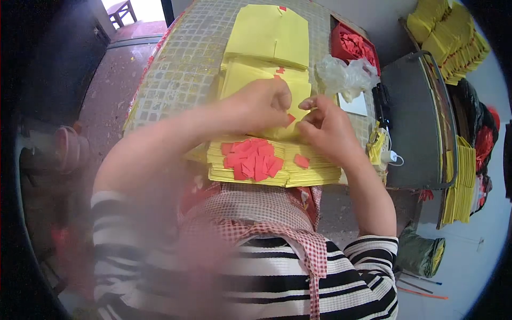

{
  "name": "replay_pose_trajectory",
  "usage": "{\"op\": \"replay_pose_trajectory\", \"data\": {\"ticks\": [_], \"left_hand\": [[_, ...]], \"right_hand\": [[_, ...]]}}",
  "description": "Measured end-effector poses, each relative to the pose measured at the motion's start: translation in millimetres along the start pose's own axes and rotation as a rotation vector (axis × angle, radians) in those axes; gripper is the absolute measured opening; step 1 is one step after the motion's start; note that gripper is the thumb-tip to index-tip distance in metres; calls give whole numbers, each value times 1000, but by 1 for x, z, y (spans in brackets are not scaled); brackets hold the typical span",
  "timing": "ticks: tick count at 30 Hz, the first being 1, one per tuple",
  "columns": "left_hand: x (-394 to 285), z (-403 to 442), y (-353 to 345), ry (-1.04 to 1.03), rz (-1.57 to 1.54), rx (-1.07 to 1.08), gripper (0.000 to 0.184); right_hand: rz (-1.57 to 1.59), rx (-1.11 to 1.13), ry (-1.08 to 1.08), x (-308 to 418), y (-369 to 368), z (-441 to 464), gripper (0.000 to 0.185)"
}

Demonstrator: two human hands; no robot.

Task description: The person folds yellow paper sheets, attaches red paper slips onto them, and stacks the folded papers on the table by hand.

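My left hand (261, 106) reaches in over a stack of yellow paper envelopes (240, 80), its fingers curled closed. A small red paper slip (290, 119) shows at its fingertips. Facing it from the right, my right hand (332, 128) has bent fingers, with a gap between thumb and forefinger and nothing visible in it. Nearer my body lies a thick bundle of yellow envelopes (312, 177). A loose heap of red paper slips (253, 159) rests on that bundle, and a single slip (302, 160) lies to its right.
Another envelope stack (266, 34) lies farther back on the tiled-pattern table (176, 69). At the right are a red box (341, 45) of slips, a crumpled plastic bag (346, 74) and a white plug with a cable (392, 157). More yellow bundles (450, 37) stand at far right.
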State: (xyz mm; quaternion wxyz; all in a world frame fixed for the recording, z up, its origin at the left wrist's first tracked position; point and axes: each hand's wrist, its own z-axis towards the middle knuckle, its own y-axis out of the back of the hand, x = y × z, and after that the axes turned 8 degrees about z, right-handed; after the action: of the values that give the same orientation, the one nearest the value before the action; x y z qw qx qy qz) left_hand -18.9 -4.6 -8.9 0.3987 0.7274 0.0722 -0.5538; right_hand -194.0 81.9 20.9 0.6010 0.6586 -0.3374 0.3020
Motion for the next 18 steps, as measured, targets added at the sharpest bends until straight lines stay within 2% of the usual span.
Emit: {"op": "replay_pose_trajectory", "data": {"ticks": [2,4,6,11,14,16,17,18], "left_hand": [[2,-1,0,-16,-20,28,15],[3,-3,1,-36,-41,55,14],[2,-6,3,-118,83,60,14],[-3,-8,5,-142,261,141,18],[-5,-5,8,-161,321,127,20],[-2,0,11,-182,342,105,21],[3,5,12,-230,361,29,22],[4,7,13,-280,380,-49,24]], "right_hand": [[17,-2,-30,-1,0,-2,32],[66,-31,29,-4,-1,-4,32],[76,-38,44,-5,-2,-5,33],[92,-8,67,-3,-4,-12,34],[148,-87,165,11,-3,-23,32],[8,-80,347,22,3,-29,29],[8,-81,345,21,4,-28,29],[-192,2,479,20,6,-26,28]]}}
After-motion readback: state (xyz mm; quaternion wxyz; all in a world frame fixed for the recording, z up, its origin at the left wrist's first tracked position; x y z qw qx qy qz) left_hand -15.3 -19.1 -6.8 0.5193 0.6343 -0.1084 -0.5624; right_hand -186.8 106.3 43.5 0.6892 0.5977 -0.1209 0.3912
